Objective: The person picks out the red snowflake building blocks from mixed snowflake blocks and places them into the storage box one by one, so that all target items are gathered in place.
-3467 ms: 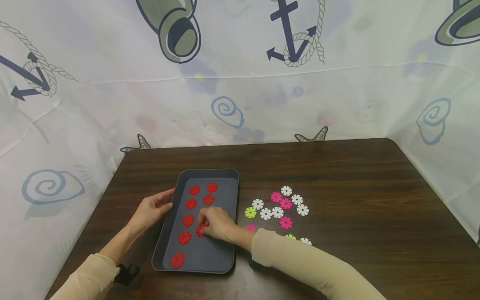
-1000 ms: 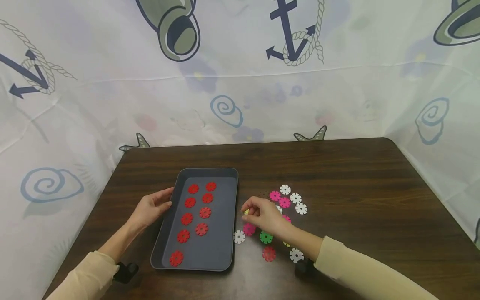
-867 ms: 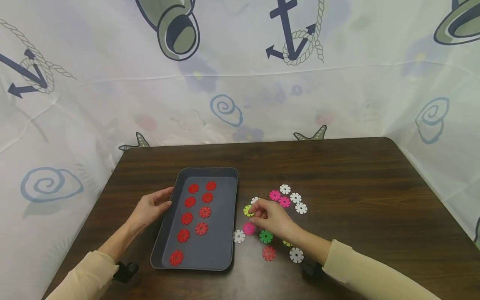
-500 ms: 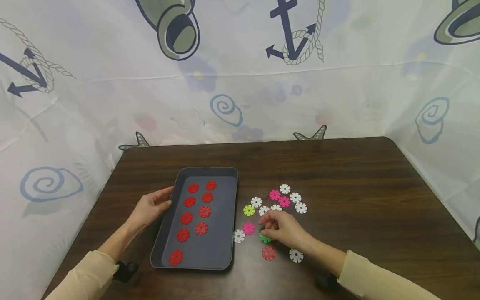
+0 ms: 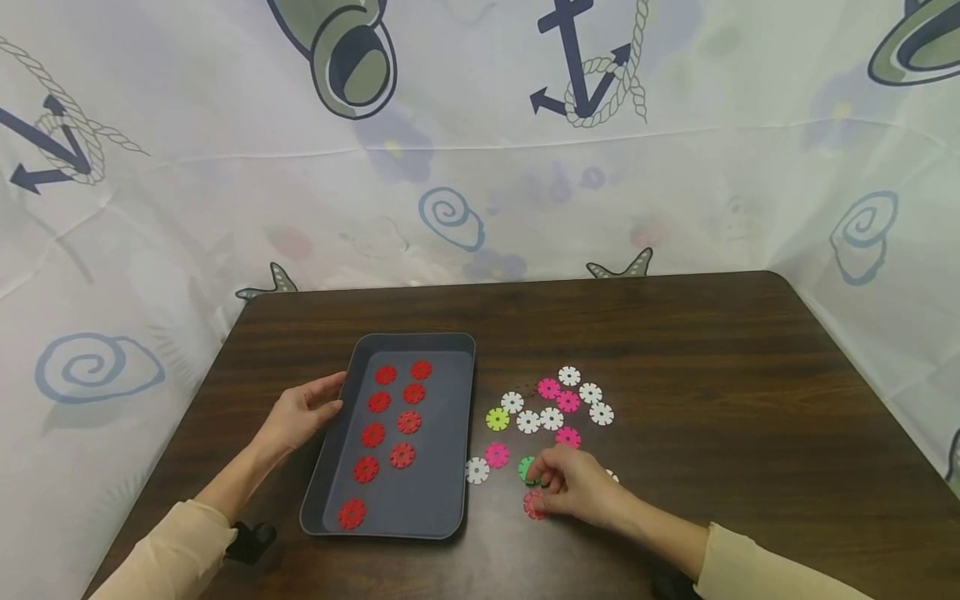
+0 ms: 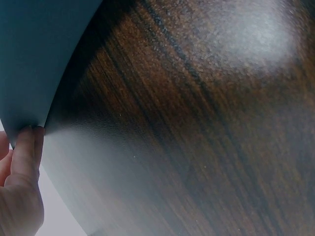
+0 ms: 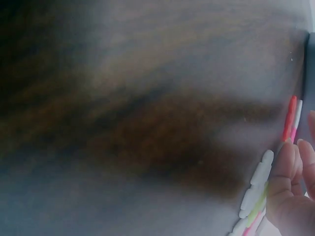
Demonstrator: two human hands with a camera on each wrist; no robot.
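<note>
My left hand [image 5: 300, 415] holds the left rim of a dark grey tray [image 5: 442, 508], and in the left wrist view its fingers [image 6: 22, 157] meet the tray's outer wall [image 6: 34, 59]. Two columns of red notched discs [image 5: 402, 456] lie inside it. Right of the tray, my right hand [image 5: 573, 485] is low over the table. Its thumb overlaps a loose red notched disc [image 5: 532, 503], while its bent index finger covers part of a green disc [image 5: 524, 468]. Thumb and index are apart. The right wrist view shows a fingertip at the red disc's edge [image 7: 289, 120].
White discs [image 5: 551, 418], pink discs [image 5: 497, 454] and a yellow-green disc [image 5: 497, 418] are scattered on the brown table [image 5: 712, 375]. One white disc [image 5: 477, 471] sits against the tray's right side. A printed curtain [image 5: 480, 100] hangs behind.
My right hand left the tray, moved right over the loose discs, then came down and nearer to the red and green ones. The left hand stays at the tray's rim.
</note>
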